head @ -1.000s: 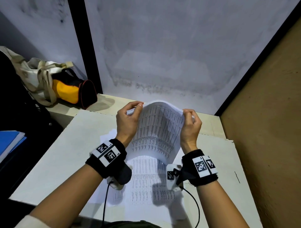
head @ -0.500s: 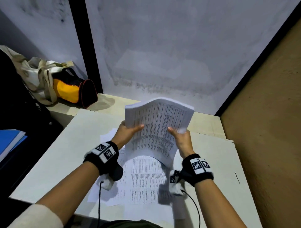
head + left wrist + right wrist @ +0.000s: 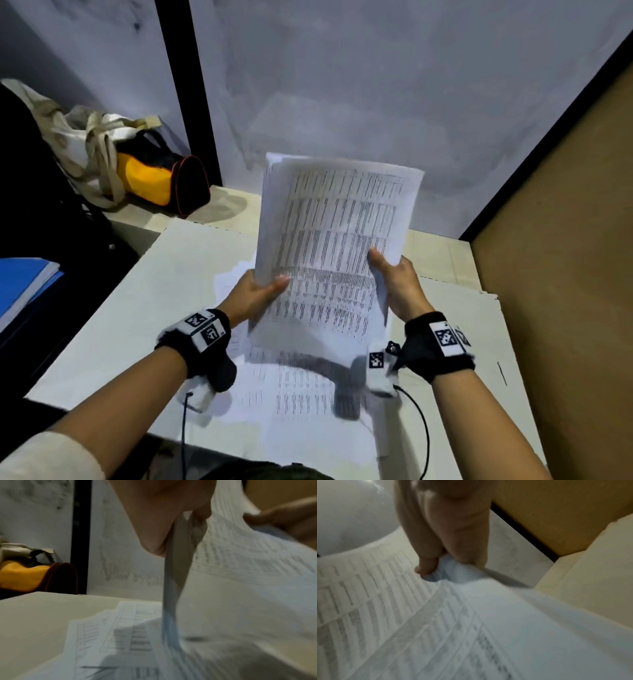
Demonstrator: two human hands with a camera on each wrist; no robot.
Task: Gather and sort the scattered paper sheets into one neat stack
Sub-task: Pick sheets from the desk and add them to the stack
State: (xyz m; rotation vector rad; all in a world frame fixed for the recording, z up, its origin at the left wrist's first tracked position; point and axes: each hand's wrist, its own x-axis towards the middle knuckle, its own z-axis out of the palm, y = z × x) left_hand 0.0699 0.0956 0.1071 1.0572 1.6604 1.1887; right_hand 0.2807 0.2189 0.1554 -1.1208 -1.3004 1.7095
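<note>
Both hands are holding up a bundle of paper sheets (image 3: 334, 240) in front of the person. The left hand (image 3: 251, 296) is grasping the left edge of the bundle, low down, with the thumb lying across the printed front and the fingers hidden behind. The right hand (image 3: 397, 281) is grasping the right edge a bit higher, with its thumb on the front too. In the left wrist view the left hand (image 3: 154, 520) is pinching the thick edge of the bundle (image 3: 178, 561). In the right wrist view the right hand (image 3: 447, 531) is pressing its thumb down on the printed page (image 3: 368, 588). The bundle is standing almost upright above the table, with its bottom part blurry. Each wrist is wearing a black band with black and white square marks.

More printed sheets (image 3: 301, 394) are lying flat on the table (image 3: 144, 308), under and near the hands. They are spread out and not lined up. The table is pale and flat. Its near edge is close to the person.

A grey wall (image 3: 342, 85) is standing at the far side. A black strip (image 3: 185, 96) is running up the wall on the left. A brown board (image 3: 565, 240) is standing on the right.

At the far left, a yellow and black bag (image 3: 161, 178) is lying on a ledge. A pale cloth bag (image 3: 85, 144) is leaning on it, touching it. I cannot tell what is inside either bag. Something blue (image 3: 24, 284) is lying at the left edge, lower than the table.
</note>
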